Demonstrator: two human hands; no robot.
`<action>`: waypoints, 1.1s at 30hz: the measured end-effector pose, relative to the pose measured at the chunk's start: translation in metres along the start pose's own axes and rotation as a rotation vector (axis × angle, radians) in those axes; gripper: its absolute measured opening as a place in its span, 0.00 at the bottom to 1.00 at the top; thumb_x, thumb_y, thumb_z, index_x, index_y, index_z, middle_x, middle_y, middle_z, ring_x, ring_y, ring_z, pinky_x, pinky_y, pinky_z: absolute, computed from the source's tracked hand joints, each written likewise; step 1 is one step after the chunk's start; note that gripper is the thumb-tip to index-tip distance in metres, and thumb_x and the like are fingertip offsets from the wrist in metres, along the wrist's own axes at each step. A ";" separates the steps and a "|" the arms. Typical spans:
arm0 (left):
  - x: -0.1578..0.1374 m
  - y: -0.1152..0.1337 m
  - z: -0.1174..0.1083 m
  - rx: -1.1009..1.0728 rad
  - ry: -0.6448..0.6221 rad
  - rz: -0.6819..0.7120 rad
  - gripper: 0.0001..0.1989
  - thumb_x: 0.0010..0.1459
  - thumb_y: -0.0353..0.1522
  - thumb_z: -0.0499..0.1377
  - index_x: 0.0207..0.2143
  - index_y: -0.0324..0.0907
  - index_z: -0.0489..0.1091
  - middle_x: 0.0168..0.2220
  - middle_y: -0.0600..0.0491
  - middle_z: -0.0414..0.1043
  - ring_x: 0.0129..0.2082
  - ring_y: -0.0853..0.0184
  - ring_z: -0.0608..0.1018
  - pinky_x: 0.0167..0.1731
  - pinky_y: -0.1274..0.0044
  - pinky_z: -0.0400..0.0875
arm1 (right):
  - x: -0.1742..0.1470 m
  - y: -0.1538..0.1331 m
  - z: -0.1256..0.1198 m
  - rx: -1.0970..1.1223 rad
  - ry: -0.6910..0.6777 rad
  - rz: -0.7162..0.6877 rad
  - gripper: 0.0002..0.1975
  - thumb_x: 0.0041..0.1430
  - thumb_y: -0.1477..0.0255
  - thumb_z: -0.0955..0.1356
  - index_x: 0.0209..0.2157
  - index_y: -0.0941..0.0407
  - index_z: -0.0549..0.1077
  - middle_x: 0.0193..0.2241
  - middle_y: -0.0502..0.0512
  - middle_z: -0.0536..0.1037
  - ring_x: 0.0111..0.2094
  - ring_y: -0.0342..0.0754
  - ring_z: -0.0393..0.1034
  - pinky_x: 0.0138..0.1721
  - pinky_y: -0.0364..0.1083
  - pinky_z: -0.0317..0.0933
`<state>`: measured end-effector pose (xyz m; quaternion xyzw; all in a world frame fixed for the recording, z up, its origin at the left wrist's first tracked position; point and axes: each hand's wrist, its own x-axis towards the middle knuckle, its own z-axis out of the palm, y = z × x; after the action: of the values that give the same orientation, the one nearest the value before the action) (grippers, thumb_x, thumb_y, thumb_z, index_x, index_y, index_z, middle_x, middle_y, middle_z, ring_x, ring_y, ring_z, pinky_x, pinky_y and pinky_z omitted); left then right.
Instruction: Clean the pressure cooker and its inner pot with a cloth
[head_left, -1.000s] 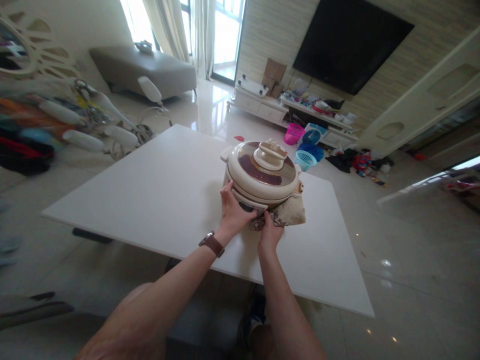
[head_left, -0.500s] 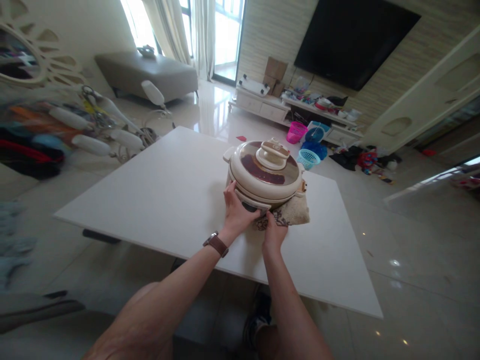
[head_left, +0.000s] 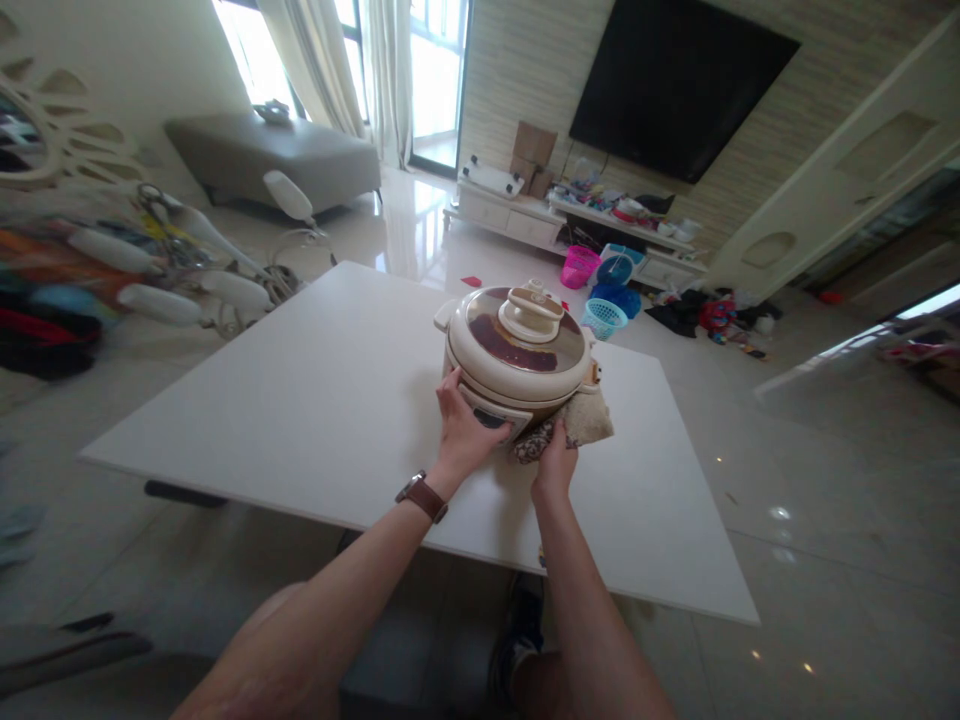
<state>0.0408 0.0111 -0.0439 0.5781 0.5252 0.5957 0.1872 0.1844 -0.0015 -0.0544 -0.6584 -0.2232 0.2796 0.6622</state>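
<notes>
A cream electric cooker (head_left: 517, 375) with a glass lid (head_left: 513, 345) and a broad knob stands on the white table (head_left: 330, 400). My left hand (head_left: 465, 425) grips its front panel, thumb at the lower edge and fingers on the left side. The cooker looks slightly tilted, its front raised. At its lower right, my right hand (head_left: 556, 462) pinches a beige cloth (head_left: 589, 415) with a dark brown pattern. Part of this cloth is bunched under the cooker's front edge. The right fingers are partly hidden beneath it.
Past the table are a pink basket (head_left: 580, 267), a light blue basket (head_left: 604, 318) and a low cabinet (head_left: 510, 215) with clutter on it. A white lamp fixture (head_left: 232, 290) is beyond the table's left edge. A grey bench (head_left: 277, 160) stands by the window.
My right hand has shifted a little to the right along the cooker's front, and the cloth is more bunched beside it. My left hand keeps its grip. The view has turned slightly right.
</notes>
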 end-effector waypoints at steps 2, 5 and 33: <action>0.000 0.001 0.000 -0.010 0.003 -0.011 0.60 0.38 0.31 0.77 0.68 0.46 0.46 0.64 0.41 0.53 0.70 0.46 0.59 0.71 0.53 0.55 | -0.011 0.002 0.002 -0.013 -0.003 -0.032 0.26 0.57 0.54 0.68 0.49 0.59 0.77 0.53 0.64 0.81 0.59 0.56 0.72 0.60 0.55 0.66; 0.001 0.001 0.000 -0.024 0.015 -0.026 0.61 0.36 0.31 0.77 0.68 0.46 0.47 0.64 0.41 0.53 0.69 0.46 0.59 0.70 0.53 0.55 | -0.027 0.003 0.005 -0.012 -0.016 -0.032 0.25 0.59 0.54 0.68 0.49 0.58 0.77 0.55 0.64 0.80 0.59 0.57 0.71 0.63 0.57 0.63; 0.000 -0.002 0.001 -0.013 0.000 -0.010 0.62 0.37 0.30 0.77 0.70 0.44 0.45 0.66 0.40 0.51 0.72 0.45 0.55 0.73 0.53 0.50 | -0.031 0.000 0.009 0.018 0.001 0.000 0.24 0.58 0.56 0.68 0.47 0.60 0.77 0.50 0.65 0.82 0.54 0.57 0.75 0.57 0.54 0.67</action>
<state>0.0405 0.0121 -0.0463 0.5743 0.5243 0.5980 0.1941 0.1551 -0.0154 -0.0518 -0.6525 -0.2201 0.2814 0.6683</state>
